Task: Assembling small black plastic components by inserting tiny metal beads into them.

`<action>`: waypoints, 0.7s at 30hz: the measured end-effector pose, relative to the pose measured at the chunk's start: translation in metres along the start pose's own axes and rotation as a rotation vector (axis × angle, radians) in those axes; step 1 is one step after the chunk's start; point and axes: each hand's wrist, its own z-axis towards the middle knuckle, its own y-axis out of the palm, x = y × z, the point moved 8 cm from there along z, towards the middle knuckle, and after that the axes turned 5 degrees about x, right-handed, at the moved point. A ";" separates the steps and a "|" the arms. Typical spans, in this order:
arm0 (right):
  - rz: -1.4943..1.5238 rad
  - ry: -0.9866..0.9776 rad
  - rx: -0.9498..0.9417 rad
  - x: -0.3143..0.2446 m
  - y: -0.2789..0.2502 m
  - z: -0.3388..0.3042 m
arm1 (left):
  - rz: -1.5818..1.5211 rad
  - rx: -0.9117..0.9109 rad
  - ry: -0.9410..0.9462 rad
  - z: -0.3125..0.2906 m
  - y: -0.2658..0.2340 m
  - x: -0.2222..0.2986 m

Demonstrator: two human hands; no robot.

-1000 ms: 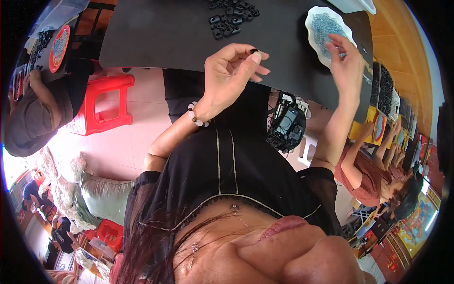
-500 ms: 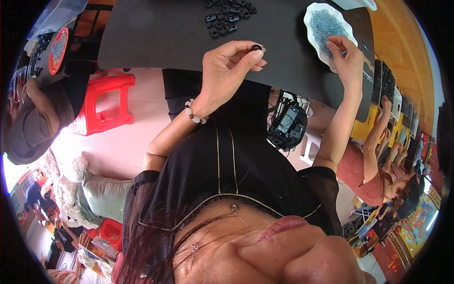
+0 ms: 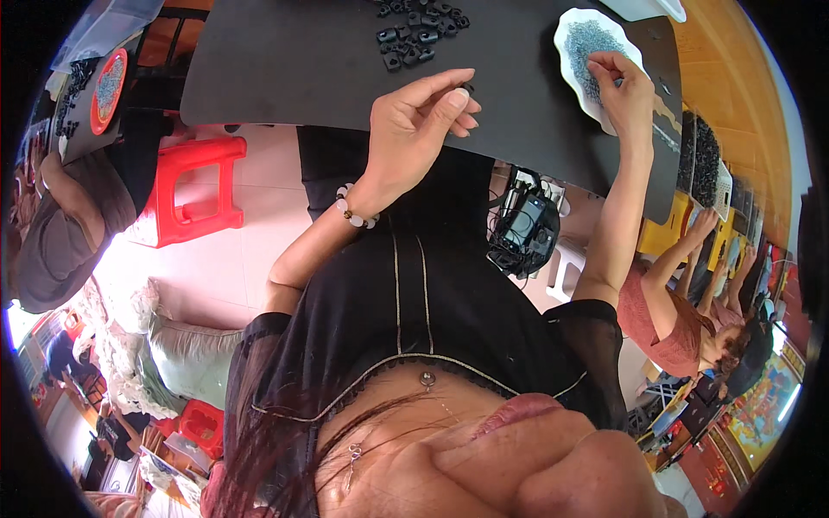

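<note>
My left hand [image 3: 414,129], with a bead bracelet on its wrist, is raised over the near edge of the black table mat [image 3: 294,60]. It pinches a small black part [image 3: 467,89] between thumb and fingertips. My right hand [image 3: 623,91] reaches out to a white scalloped plate [image 3: 572,26] holding a heap of tiny grey-blue pieces [image 3: 591,43]. Its fingertips are bunched together on the heap, and whether they hold a piece is too small to tell. A pile of several small black parts [image 3: 419,22] lies on the mat beyond my left hand.
A red plastic stool [image 3: 194,190] stands on the floor at left, beside a seated person [image 3: 52,233]. A red dish [image 3: 108,86] of grey bits sits at far left. A black device [image 3: 527,224] hangs below the table. Other people [image 3: 691,302] work along trays at right.
My left hand has stayed almost in place with the black part in its fingers. My right hand has shifted slightly further onto the plate.
</note>
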 end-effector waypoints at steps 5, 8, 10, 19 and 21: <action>-0.012 -0.042 0.090 -0.005 -0.016 0.004 | 0.029 -0.001 0.013 0.002 -0.004 -0.001; 0.095 0.066 0.144 0.003 -0.027 0.005 | 0.022 -0.011 0.049 0.002 -0.002 0.002; -0.032 0.025 0.142 0.010 -0.027 0.005 | -0.044 0.003 0.011 0.004 0.000 0.001; 0.298 0.106 0.090 -0.015 -0.020 -0.007 | -0.007 -0.040 0.037 0.004 0.003 0.000; 0.484 0.114 0.069 -0.022 -0.015 -0.009 | -0.035 -0.035 0.012 0.005 0.003 0.002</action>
